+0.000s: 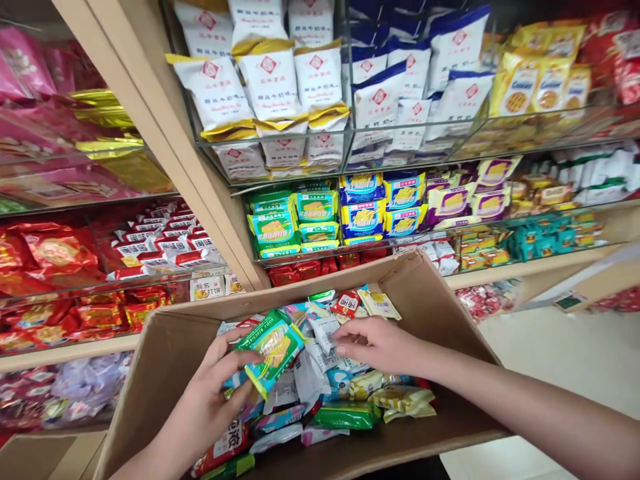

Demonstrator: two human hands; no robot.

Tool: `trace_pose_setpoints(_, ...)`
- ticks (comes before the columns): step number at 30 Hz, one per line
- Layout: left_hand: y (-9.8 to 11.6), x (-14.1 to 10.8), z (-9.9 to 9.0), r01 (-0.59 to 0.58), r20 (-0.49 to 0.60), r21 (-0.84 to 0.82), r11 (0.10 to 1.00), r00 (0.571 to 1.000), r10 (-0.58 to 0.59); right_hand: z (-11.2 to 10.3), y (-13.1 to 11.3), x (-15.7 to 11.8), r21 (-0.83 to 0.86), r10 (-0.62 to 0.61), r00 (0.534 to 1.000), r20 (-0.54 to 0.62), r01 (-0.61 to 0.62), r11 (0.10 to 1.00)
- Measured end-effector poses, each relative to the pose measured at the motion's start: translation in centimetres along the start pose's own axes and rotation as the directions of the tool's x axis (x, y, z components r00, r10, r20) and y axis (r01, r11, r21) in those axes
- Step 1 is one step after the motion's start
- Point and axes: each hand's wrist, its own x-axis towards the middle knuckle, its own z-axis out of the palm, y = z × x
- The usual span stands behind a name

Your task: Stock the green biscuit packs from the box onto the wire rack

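Observation:
My left hand grips a green soda biscuit packet, tilted above a heap of mixed snack packets. Thumb and fingers of my right hand close at the edge of a small white packet with dark print; part of their contact is hidden. Both hands are inside a large open cardboard box. Around them lie a red packet, a cream packet, a shiny green packet and a yellow-striped packet. Under my left wrist, a larger red packet is partly covered.
Beyond the box, shelves with clear bins hold white milk-biscuit packets, green biscuit packets and yellow cookie packets. A wooden upright divides the shelving. Another cardboard box stands lower left; pale floor shows at right.

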Motion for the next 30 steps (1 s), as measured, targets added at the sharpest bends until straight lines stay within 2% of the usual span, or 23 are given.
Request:
trace_pose_setpoints(1, 0.7, -0.1, 0.1, -0.048, -0.039, -0.022, 0.999, 0.998, 0.047, 0.6, -0.7, 0.1, 0.219, 0.048, 0.999, 0.022, -0.052, 0.974)
trace_pose_setpoints(3, 2.2, -0.3, 0.5, -0.089, -0.059, -0.061, 0.994, 0.995, 0.086, 1.8, -1.8, 0.3, 0.556, 0.079, 0.993, 0.086, -0.113, 0.823)
trace_pose_setpoints(5, 3.5, -0.4, 1.1, -0.054, -0.035, -0.177, 0.983, 0.998, 0.049, 2.6, -2.7, 0.6, 0.690, 0.083, 0.991, 0.104, -0.132, 0.712)
trace_pose_setpoints(7, 4.7, -0.3, 1.6, 0.075, 0.025, -0.440, 0.895, 0.997, -0.071, 2.7, -3.2, 0.9, 0.709, 0.107, 0.992, 0.065, -0.121, 0.694)
trace_pose_setpoints(9, 5.6, 0.2, 1.7, 0.254, 0.119, -0.702, 0.666, 0.963, -0.242, 2.3, -3.4, 1.2, 0.674, 0.121, 0.993, 0.014, -0.098, 0.732)
trace_pose_setpoints(10, 6.0, 0.6, 1.7, 0.331, 0.176, -0.768, 0.548, 0.932, -0.317, 1.9, -3.3, 1.4, 0.643, 0.122, 0.993, -0.010, -0.086, 0.761)
trace_pose_setpoints(11, 6.3, 1.1, 1.6, 0.399, 0.243, -0.788, 0.468, 0.901, -0.360, 1.5, -3.3, 1.5, 0.607, 0.119, 0.992, -0.032, -0.075, 0.791)
trace_pose_setpoints(12, 6.5, 1.6, 1.5, 0.458, 0.305, -0.779, 0.428, 0.874, -0.379, 1.1, -3.3, 1.6, 0.568, 0.114, 0.992, -0.049, -0.066, 0.820)
trace_pose_setpoints(14, 6.9, 2.8, 1.4, 0.544, 0.404, -0.723, 0.425, 0.833, -0.378, 0.4, -3.3, 1.6, 0.507, 0.115, 0.990, -0.085, -0.056, 0.860)
trace_pose_setpoints(16, 7.3, 3.9, 1.4, 0.573, 0.421, -0.707, 0.414, 0.812, -0.405, -0.1, -3.5, 1.4, 0.397, 0.080, 0.972, -0.221, 0.015, 0.918)
trace_pose_setpoints(17, 7.6, 4.5, 1.4, 0.566, 0.391, -0.733, 0.377, 0.805, -0.447, -0.3, -3.7, 1.2, 0.291, 0.022, 0.943, -0.333, 0.080, 0.953)
trace_pose_setpoints(19, 8.5, 6.0, 1.5, 0.499, 0.316, -0.829, 0.251, 0.790, -0.525, -0.7, -4.0, 0.7, -0.005, -0.183, 0.826, -0.534, 0.213, 0.977)
trace_pose_setpoints(21, 9.5, 7.9, 1.5, 0.394, 0.292, -0.916, 0.071, 0.780, -0.553, -1.0, -4.5, 0.4, -0.265, -0.399, 0.710, -0.580, 0.299, 0.917)
trace_pose_setpoints(22, 10.1, 9.1, 1.5, 0.350, 0.291, -0.937, 0.001, 0.779, -0.555, -1.1, -4.7, 0.2, -0.335, -0.468, 0.684, -0.560, 0.330, 0.883)
trace_pose_setpoints(23, 10.5, 10.5, 1.4, 0.320, 0.291, -0.946, -0.045, 0.782, -0.551, -1.2, -4.8, 0.2, -0.371, -0.512, 0.670, -0.538, 0.357, 0.857)
trace_pose_setpoints(25, 11.2, 13.4, 1.3, 0.268, 0.264, -0.960, -0.076, 0.788, -0.556, -1.3, -4.9, 0.4, -0.392, -0.548, 0.662, -0.511, 0.388, 0.834)
trace_pose_setpoints(27, 11.6, 16.4, 1.3, 0.204, 0.210, -0.976, -0.077, 0.786, -0.582, -1.4, -4.7, 0.6, -0.371, -0.528, 0.665, -0.528, 0.379, 0.848)
trace_pose_setpoints(30, 11.8, 20.3, 1.6, 0.107, 0.141, -0.990, -0.092, 0.757, -0.638, -1.5, -4.0, 1.0, -0.324, -0.469, 0.679, -0.565, 0.340, 0.883)
